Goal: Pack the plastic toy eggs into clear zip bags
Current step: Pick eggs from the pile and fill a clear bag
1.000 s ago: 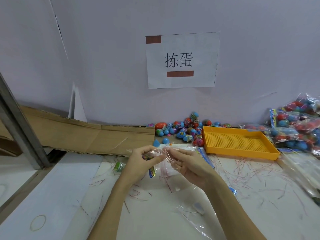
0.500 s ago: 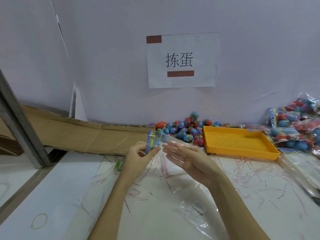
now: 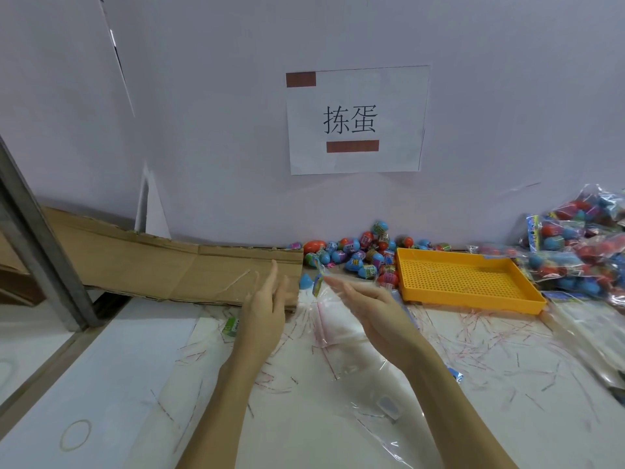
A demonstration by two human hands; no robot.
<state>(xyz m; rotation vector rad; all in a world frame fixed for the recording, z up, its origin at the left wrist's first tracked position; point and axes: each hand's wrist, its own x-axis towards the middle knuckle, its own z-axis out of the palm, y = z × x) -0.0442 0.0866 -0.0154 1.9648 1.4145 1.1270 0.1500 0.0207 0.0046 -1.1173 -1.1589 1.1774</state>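
Eggs: loose pile of plastic toy eggs (image 3: 358,253), mostly blue and red, heaped against the wall just right of frame centre, touching the left edge of the yellow tray.
Stray piece: one blue egg half (image 3: 306,281) sits on its own just left of the pile, beside the cardboard's end.
Zip bag: a clear bag (image 3: 333,314) with a colourful printed header card is at centre frame, draped over the right hand, the header up by the fingertips. Can't tell if anything's inside it, looks flat tbh.
Right hand: right hand (image 3: 367,308) is palm-up under the bag, fingers straight and loosely together, not curled round anything.
Left hand: left hand (image 3: 267,304) is held edge-on just left of the bag, fingers straight and a bit spread, holding nothing.
Tray: yellow perforated tray (image 3: 473,301), right of centre on the table.
Packed bags: heap of filled bags (image 3: 581,252) stuffed with eggs at the far right edge.
Table: white table (image 3: 118,374) littered with thin red-and-clear strips, plus more clear bags lying flat at lower centre.
Cardboard: flattened brown cardboard (image 3: 169,269) along the wall at left.
Sign: paper sign (image 3: 355,120) taped to the wall, upper centre.
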